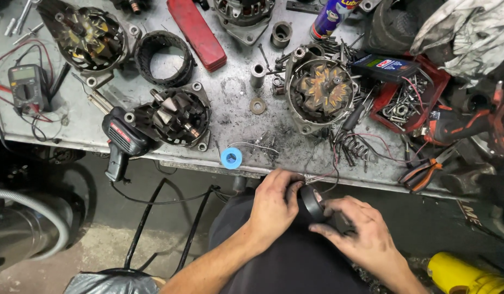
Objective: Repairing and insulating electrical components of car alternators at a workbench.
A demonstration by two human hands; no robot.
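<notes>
Below bench (230,103), left hand (274,204), right hand (358,228) curled around black tape roll (312,202).

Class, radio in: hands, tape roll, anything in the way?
Left hand and right hand both grip black tape roll. Thin wires at roll. Workbench edge ahead.

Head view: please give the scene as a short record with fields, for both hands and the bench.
left hand: grips thin wires at the bench edge
right hand: holds a black tape roll
between hands: tape roll, touched by both
bench: grey metal, dirty
on bench: open alternator housing, rotor, blue solder spool, multimeter, orange pliers
</notes>
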